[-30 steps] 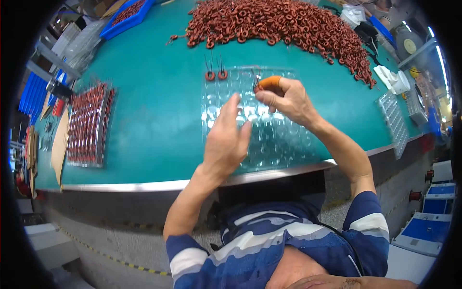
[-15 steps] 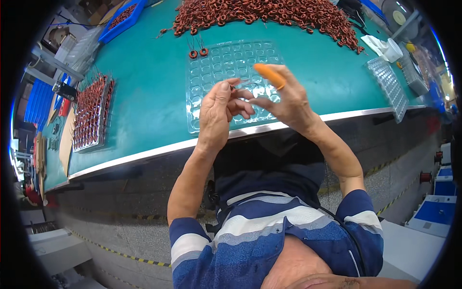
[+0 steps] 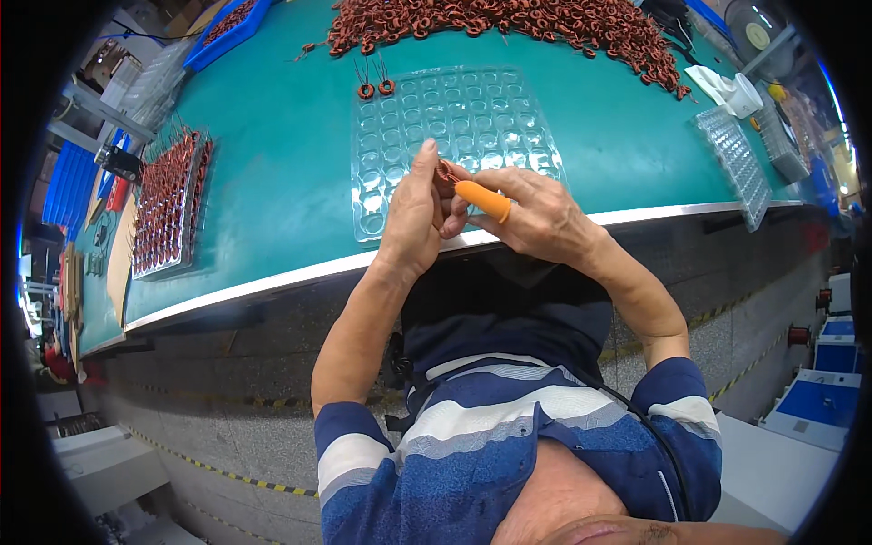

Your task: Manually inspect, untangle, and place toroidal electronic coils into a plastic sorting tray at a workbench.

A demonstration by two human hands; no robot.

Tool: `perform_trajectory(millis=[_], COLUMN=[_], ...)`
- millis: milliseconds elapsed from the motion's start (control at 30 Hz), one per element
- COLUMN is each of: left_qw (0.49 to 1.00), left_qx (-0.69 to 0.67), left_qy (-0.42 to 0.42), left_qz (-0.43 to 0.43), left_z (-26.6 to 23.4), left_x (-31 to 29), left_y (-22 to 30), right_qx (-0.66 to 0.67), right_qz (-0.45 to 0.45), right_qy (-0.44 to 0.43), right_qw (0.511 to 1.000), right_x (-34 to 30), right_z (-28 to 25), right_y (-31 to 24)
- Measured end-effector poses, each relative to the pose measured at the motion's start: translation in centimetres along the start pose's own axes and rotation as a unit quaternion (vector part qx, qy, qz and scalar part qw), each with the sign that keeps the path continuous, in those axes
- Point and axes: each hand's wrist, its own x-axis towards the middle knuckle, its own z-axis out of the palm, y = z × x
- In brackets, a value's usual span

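Pinched in the left grip [image 3: 413, 220], the coil [image 3: 444, 170] seems light, firm, best held by its ring; whether the right grip [image 3: 542, 216] grasps is unclear.

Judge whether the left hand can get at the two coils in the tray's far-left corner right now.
Probably yes: only the clear tray lies between the left hand and the two coils, though it's busy holding another coil.
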Motion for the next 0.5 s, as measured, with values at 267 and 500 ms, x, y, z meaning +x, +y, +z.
perform_trajectory(millis=[267,500], left_qw=[0.992,0.928], left_qx=[0.061,0.272], left_qy=[-0.064,-0.121], left_qz=[0.092,0.224], left_z=[0.8,-0.3], left_x=[-0.2,-1.2], left_y=[-1.0,-0.9], right_qx=[0.043,0.26], right_qz=[0.093,0.353], right_qy=[0.095,0.088], right_qw=[0.99,0.894], right_x=[-0.7,-0.5], right_z=[0.1,-0.6], right_y=[0.4,-0.5])
